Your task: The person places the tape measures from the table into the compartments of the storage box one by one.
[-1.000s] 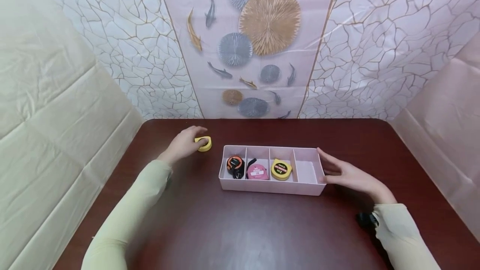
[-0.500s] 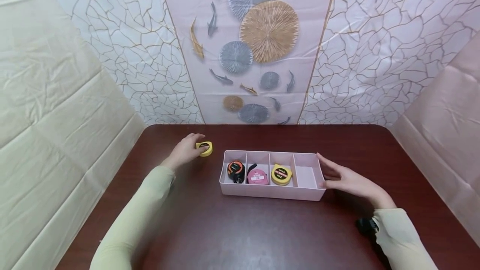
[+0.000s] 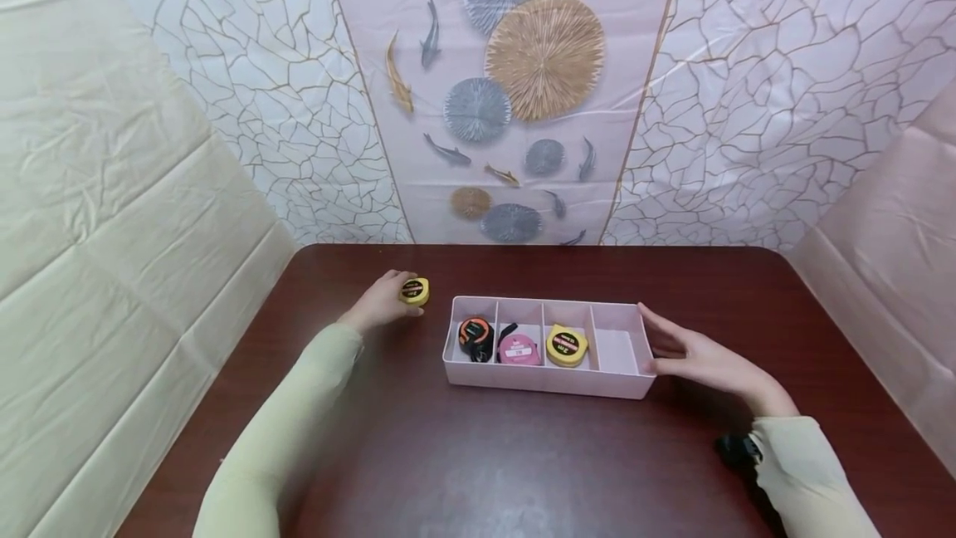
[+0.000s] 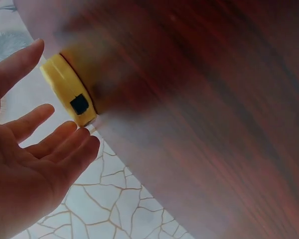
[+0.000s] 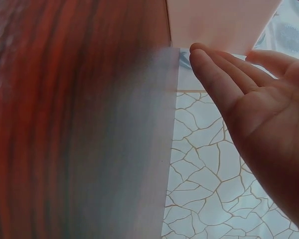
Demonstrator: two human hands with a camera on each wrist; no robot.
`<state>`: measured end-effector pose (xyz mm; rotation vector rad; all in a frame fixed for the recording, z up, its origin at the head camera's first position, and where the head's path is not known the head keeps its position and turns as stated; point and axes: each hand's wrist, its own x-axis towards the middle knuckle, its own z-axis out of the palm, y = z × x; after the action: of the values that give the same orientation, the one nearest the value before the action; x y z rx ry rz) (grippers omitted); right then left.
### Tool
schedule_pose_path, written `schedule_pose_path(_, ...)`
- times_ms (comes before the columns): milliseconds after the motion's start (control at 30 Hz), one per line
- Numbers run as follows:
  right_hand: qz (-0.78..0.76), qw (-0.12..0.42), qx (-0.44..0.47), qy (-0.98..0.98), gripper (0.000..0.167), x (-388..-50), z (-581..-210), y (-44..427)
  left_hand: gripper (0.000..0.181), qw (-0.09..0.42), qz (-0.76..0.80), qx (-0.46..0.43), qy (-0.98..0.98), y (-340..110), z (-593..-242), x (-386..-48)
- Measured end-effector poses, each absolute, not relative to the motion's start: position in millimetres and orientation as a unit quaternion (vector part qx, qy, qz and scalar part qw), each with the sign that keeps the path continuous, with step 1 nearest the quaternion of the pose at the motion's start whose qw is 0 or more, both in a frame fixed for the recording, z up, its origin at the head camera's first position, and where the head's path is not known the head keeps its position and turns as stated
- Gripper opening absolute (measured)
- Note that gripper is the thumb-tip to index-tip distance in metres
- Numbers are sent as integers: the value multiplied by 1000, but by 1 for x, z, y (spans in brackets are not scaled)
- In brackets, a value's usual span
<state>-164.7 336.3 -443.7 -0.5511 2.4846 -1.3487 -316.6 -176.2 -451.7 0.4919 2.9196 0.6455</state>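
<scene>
A yellow tape measure with a black label lies on the table near its far left part. My left hand is beside it, fingers extended and thumb spread away. In the left wrist view, the tape measure lies just beyond the fingertips, against the dark tabletop; whether a fingertip touches it I cannot tell. My right hand rests its straight fingers and thumb on the right end of a pale pink divided box. In the right wrist view the fingertips meet the box's end wall.
Inside the box sit an orange-and-black tape measure, a pink tape measure and another yellow tape measure, one per compartment. The rightmost compartment holds nothing. The dark wooden table meets patterned cloth walls at its back.
The left thumb has come off the top of the yellow tape measure, uncovering its label. The right hand stays at the box's end. The head view has shifted slightly.
</scene>
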Motion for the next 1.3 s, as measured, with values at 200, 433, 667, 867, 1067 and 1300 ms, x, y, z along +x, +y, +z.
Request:
schedule_pose_path(200,-467,131,-199,851,90,-164,-442,336,71,54,211,160,963,-174,-451,-321)
schedule_pose_path(433,-461,137,-191,856,93,-166,-440,336,69,54,213,152,964,-174,-453,-326)
schedule_pose_path(667,-468,140,-189,852,93,-165,-440,335,67,52,209,157,964,-174,-455,-328)
schedule_pose_path(867,-473,142,-188,849,94,-164,-440,335,66,51,215,153,963,-174,-456,-328)
schedule_pose_path(1067,-470,140,-189,851,94,-165,-442,336,65,49,209,155,964,-174,-456,-328)
schedule_pose_path(1300,-464,140,-187,854,93,-166,-442,337,65,49,207,154,965,-175,-453,-326)
